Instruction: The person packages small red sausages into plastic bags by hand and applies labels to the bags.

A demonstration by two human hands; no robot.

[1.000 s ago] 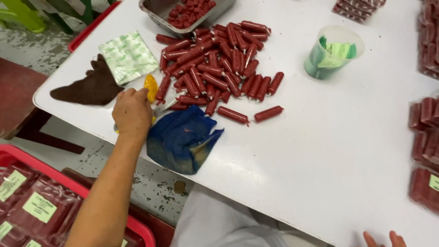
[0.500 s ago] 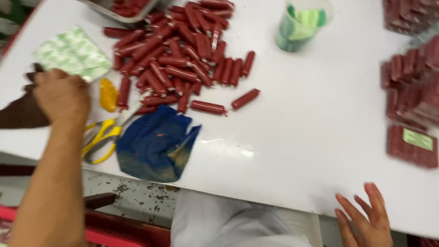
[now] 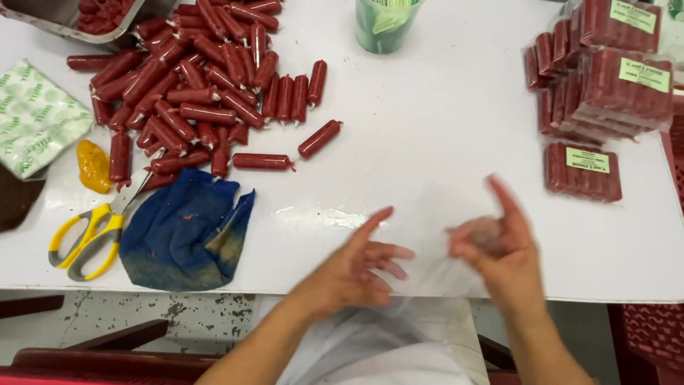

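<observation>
While both of our hands hover over the near edge of the white tabletop [image 3: 442, 121], a thin clear plastic bag [image 3: 434, 274] lies between them, and this is the thing that they work on. Our left hand [image 3: 356, 267] is on the left side of the bag, with its fingers [image 3: 388, 251] spread and loose, only touching the film, as far as we can see. Our right hand [image 3: 502, 246] is on the right side of it, raised a little; its fingers seem pinched on the upper corner of the bag, but the blur does not let us be sure. The bag is hard to see, and it seems to hang from the right hand toward our lap, past the tabletop edge.

The heap of short red sausages in tight casing [image 3: 192, 85] lies far to the left and away from us, nearer to the left hand. The crumpled blue cloth [image 3: 185, 232] and the yellow-handled scissors [image 3: 89, 235] lie between that heap and the near edge.
</observation>
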